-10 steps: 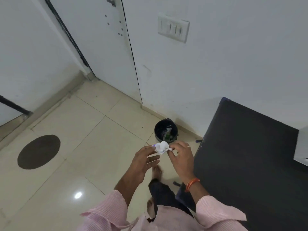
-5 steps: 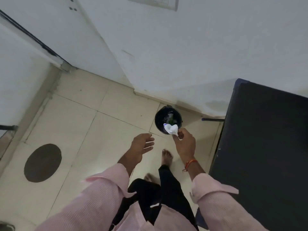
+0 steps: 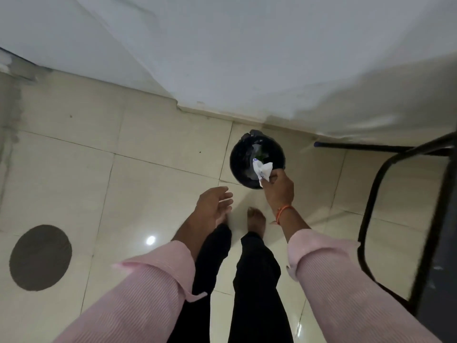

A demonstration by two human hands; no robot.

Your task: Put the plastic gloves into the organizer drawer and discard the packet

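Now the crumpled white packet (image 3: 262,170) hangs directly over the mouth of the black-lined bin (image 3: 241,157), pinched at its lower corner by the right hand (image 3: 279,188), whose grip is pressed together on it. A moment ago both hands were working the packet short of the bin; the left hand (image 3: 212,206) has since let go and hovers nearer the person than the bin, fingers spread and empty. Releasing looks like all that remains of discarding. Beyond the bin stands the wall.
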